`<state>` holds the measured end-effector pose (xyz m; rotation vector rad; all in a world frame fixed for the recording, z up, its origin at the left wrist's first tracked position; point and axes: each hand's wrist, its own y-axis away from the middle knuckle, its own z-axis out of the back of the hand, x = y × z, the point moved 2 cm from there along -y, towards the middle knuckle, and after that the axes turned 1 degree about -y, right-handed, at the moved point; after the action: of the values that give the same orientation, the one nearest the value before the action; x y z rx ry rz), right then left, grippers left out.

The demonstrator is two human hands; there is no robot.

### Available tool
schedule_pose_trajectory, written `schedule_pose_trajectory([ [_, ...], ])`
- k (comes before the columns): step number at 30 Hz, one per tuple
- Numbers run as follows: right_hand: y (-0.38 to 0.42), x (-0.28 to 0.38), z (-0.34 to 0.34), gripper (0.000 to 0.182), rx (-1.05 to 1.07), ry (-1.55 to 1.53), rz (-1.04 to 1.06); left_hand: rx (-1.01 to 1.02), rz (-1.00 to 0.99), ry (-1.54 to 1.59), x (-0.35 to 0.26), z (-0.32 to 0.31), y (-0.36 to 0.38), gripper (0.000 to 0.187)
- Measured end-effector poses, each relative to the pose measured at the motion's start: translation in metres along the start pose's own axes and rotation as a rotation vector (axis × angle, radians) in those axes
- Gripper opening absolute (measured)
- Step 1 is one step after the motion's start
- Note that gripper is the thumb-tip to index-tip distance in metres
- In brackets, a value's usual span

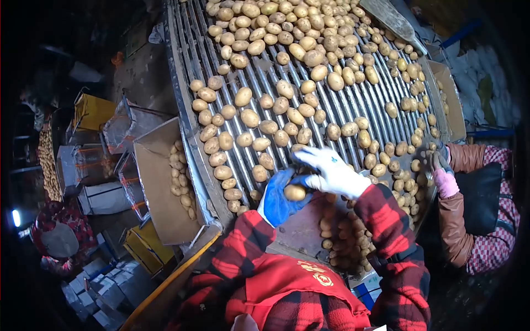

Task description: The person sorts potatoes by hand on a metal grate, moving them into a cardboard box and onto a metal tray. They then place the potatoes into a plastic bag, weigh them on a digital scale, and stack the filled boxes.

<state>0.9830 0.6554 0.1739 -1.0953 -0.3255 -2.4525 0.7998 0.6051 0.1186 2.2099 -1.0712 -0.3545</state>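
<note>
My left hand, in a blue-palmed work glove, is turned palm up with a potato held in it. Close above it is my right hand, in a glove with a white back and blue fingers. Its fingers are stretched out and apart, reaching left over the lower end of the roller conveyor; I see nothing held in it. Just beyond those fingertips lies another potato, partly covered by them. Many loose potatoes rest on the metal rollers around both hands.
A cardboard box holding potatoes stands along the conveyor's left side. More potatoes are piled below my right forearm. At the right edge a co-worker's gloved hands are over the potatoes. A scoop lies at the top right.
</note>
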Motion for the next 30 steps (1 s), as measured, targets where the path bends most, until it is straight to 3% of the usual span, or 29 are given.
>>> schedule_pose_trajectory([
  [1,-0.014,0.001,-0.001,0.055,-0.177,0.233,0.041,-0.002,0.013,-0.007,-0.001,0.008,-0.006,0.038],
  [2,-0.038,-0.011,-0.008,0.042,-0.276,0.442,0.053,-0.004,0.025,-0.017,-0.002,0.013,-0.009,0.038],
  [4,-0.081,-0.042,-0.023,0.035,-0.253,0.877,-0.003,0.058,0.033,-0.068,-0.004,0.007,-0.003,0.034],
  [6,-0.121,-0.036,-0.018,0.025,0.025,1.122,-0.100,0.119,0.013,-0.132,-0.004,0.002,-0.001,0.036],
  [7,-0.127,-0.050,-0.019,0.022,-0.059,1.092,-0.059,0.154,-0.019,-0.161,-0.006,0.003,-0.001,0.040],
  [9,-0.122,-0.061,-0.008,0.019,-0.194,0.728,-0.061,0.144,-0.069,-0.205,-0.015,-0.009,0.004,0.041],
  [11,-0.103,-0.061,-0.002,0.030,-0.295,0.486,-0.097,0.113,-0.128,-0.206,-0.021,-0.005,-0.001,0.046],
  [12,-0.093,-0.038,0.010,0.028,-0.202,0.295,-0.050,0.114,-0.140,-0.192,-0.025,-0.009,-0.001,0.046],
  [14,-0.079,-0.001,0.016,0.032,0.199,-0.345,-0.079,0.073,-0.082,-0.103,-0.039,-0.020,0.004,0.051],
  [16,-0.093,0.003,0.013,0.035,0.049,-0.038,0.142,0.179,-0.126,-0.178,-0.046,-0.015,0.003,0.055],
  [17,-0.109,0.007,0.019,0.039,-0.163,0.282,0.154,0.186,-0.112,-0.170,-0.046,-0.013,0.002,0.055],
  [18,-0.140,-0.005,0.024,0.039,-0.181,0.365,0.028,0.194,-0.100,-0.165,-0.045,-0.012,0.002,0.056],
  [19,-0.159,-0.025,0.020,0.042,-0.431,0.514,0.068,0.171,-0.097,-0.252,-0.044,-0.014,0.005,0.058],
  [20,-0.177,-0.062,0.004,0.039,-0.389,0.533,-0.060,0.237,-0.055,-0.196,-0.041,-0.004,0.000,0.057],
  [22,-0.192,-0.069,0.001,0.032,-0.210,0.680,-0.211,0.253,0.020,-0.003,-0.043,0.004,0.003,0.056],
  [24,-0.185,-0.065,0.009,0.027,-0.249,0.464,-0.143,0.425,0.001,0.304,-0.048,0.002,0.007,0.055],
  [25,-0.176,-0.059,0.016,0.022,-0.318,0.394,-0.086,0.005,-0.218,0.029,-0.048,0.005,0.013,0.058],
  [26,-0.164,-0.039,0.027,0.027,-0.324,0.258,-0.140,0.333,-0.114,0.341,-0.052,0.008,0.008,0.059],
  [28,-0.146,-0.027,0.031,0.036,0.102,-0.433,-0.182,0.553,-0.313,0.079,-0.057,0.007,0.003,0.060],
  [30,-0.137,-0.010,0.014,0.043,0.259,-0.452,0.046,0.397,-0.351,0.157,-0.064,0.000,0.003,0.057],
])
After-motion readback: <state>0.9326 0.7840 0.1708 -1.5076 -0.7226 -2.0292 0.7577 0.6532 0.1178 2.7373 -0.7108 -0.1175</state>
